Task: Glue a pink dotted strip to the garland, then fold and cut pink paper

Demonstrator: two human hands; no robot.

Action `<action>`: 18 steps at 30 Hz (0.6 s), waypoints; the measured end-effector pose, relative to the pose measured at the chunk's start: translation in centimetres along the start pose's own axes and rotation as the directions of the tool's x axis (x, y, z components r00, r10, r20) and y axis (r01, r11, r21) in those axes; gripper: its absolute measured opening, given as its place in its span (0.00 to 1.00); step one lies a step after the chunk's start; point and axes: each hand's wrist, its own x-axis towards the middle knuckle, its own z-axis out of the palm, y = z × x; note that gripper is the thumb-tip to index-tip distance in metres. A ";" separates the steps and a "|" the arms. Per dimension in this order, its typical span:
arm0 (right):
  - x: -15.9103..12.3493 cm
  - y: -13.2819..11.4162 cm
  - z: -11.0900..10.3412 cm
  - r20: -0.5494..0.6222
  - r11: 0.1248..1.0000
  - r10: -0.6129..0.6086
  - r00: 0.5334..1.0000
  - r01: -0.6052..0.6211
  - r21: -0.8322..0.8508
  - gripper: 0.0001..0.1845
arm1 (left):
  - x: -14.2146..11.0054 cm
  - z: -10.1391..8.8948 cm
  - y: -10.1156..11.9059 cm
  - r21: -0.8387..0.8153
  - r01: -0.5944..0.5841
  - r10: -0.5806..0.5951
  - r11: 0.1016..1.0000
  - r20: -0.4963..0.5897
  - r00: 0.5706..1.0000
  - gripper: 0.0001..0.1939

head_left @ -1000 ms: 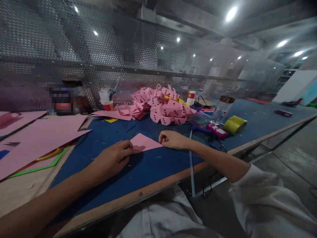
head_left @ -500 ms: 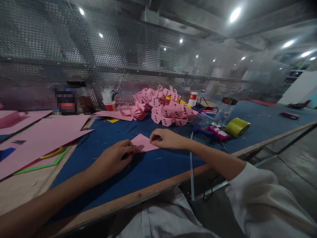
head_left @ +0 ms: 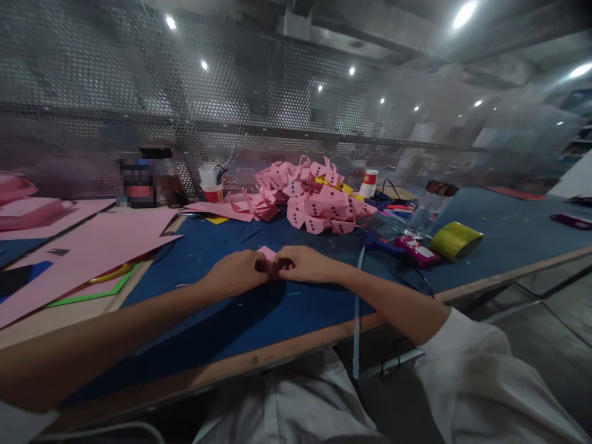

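A small pink sheet of paper (head_left: pixel 267 251) is pinched between my two hands, just above or on the blue tabletop. Only its upper corner shows, as the fingers cover the rest. My left hand (head_left: pixel 243 271) closes on its left side with curled fingers. From the right, my right hand (head_left: pixel 305 264) grips it, thumb and fingertips together, almost touching the left hand. Behind them lies a heap of folded pink paper pieces (head_left: pixel 319 203) with dark dots.
Large pink sheets (head_left: pixel 106 246) lie at the left over a green-edged sheet. To the right are a purple glue gun (head_left: pixel 386 243), a clear jar (head_left: pixel 428 213) and a yellow tape roll (head_left: pixel 457 240). Paper cups (head_left: pixel 213 188) stand at the back. The table's front edge (head_left: pixel 250 361) is wooden.
My left hand has moved right and up, close to my right hand. The pink paper, largely visible before, is now mostly covered by fingers. The view has turned slightly left.
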 end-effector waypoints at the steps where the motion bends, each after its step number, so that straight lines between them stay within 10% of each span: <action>1: 0.0 0.1 0.0 0.000 1.000 -0.006 1.000 0.006 -0.005 0.10 | 0.2 0.0 0.0 -0.008 0.007 -0.007 1.000 0.014 1.000 0.15; 18: -0.2 0.3 0.2 -0.034 0.999 -0.011 0.999 0.012 0.034 0.07 | 0.7 -0.6 -1.3 -0.137 0.006 0.008 0.991 0.103 0.995 0.10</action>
